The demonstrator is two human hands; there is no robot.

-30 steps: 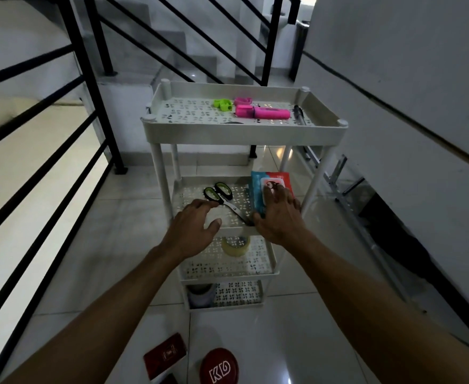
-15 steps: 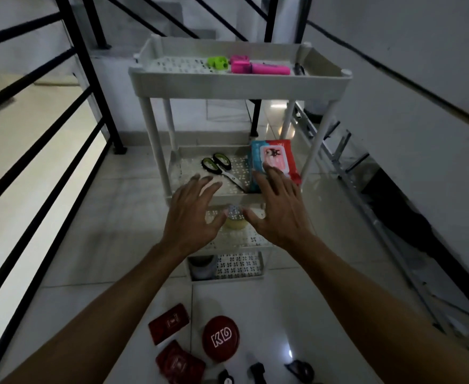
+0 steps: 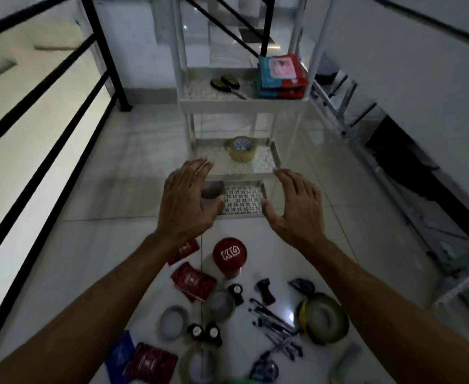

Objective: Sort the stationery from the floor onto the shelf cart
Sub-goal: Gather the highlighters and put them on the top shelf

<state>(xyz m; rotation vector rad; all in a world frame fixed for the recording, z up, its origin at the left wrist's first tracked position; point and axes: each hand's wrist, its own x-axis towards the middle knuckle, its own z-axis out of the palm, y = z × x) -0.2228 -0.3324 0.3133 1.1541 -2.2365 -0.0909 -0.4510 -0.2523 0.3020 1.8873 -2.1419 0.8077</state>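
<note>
Between cart and floor pile, your left hand [image 3: 184, 202] and right hand [image 3: 294, 206] hover empty, fingers spread wide, palms facing, near the front edge of the shelf cart [image 3: 244, 102]. Neither touches anything. Cart contents: scissors [image 3: 226, 84] and packets [image 3: 281, 76] on the upper tier visible; tape roll [image 3: 241, 149] near the middle tier's back edge. Unsorted stationery lies on the floor [image 3: 94, 245] below your wrists: red tin [image 3: 229, 253], red packs [image 3: 193, 281], pens [image 3: 276, 322], big tape roll [image 3: 323, 318]. Judgement: hands are free for the next pickup; most items not yet sorted.
</note>
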